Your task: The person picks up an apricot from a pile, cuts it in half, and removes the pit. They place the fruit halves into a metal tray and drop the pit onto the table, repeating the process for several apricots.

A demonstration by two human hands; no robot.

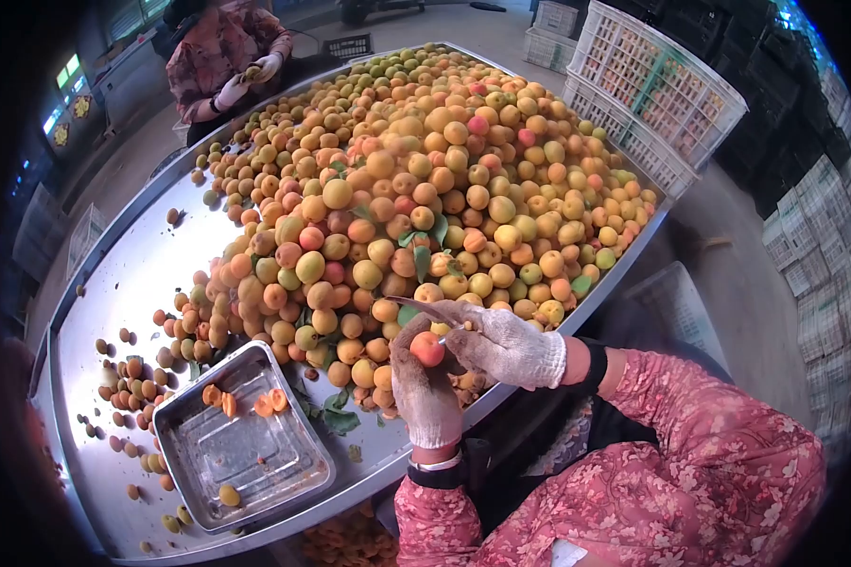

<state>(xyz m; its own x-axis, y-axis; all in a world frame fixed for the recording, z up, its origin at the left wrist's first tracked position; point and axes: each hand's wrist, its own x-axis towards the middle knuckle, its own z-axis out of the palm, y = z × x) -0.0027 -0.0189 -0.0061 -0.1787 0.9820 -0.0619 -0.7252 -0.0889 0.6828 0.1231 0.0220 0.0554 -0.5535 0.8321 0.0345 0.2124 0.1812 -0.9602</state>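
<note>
Metal tray with fruit halves inside, left grip snug round reddish fruit, right grip round slim tool.

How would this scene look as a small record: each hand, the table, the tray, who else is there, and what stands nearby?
Left hand: gloved, holding an orange-red fruit
Right hand: gloved, close beside the left, holding a thin pointed tool, exact kind unclear
Table: metal, heaped with round fruits, some green leaves among them
Tray: metal, on the table, holding cut orange pieces
Other person: at the table's far edge, gloved
Nearby: pale crates, stacked
</note>
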